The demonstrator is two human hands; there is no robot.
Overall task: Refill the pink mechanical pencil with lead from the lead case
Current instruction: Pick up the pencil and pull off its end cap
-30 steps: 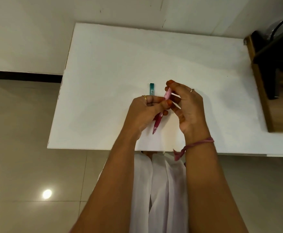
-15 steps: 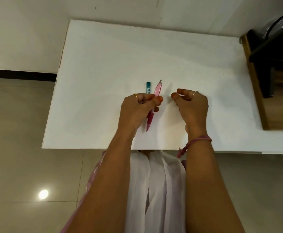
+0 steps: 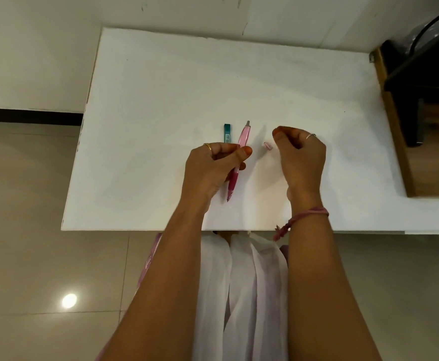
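My left hand (image 3: pixel 213 168) grips the pink mechanical pencil (image 3: pixel 245 135) around its middle, tip pointing toward me and the bare grey end pointing away. The teal lead case (image 3: pixel 227 132) lies flat on the white table (image 3: pixel 161 100), just left of the pencil and beyond my left fingers. A small pink cap (image 3: pixel 268 146) lies on the table between my hands. My right hand (image 3: pixel 300 155) hovers just right of the cap, its fingers curled in with nothing seen in them.
The table's near edge runs just under my wrists, and its left edge drops to a tiled floor. A wooden unit with a black frame (image 3: pixel 421 100) borders the table on the right. White cloth (image 3: pixel 239 282) hangs below the table edge.
My right hand came off the pencil's top end and moved right; the small pink cap now lies on the table. My left hand keeps hold of the pencil.
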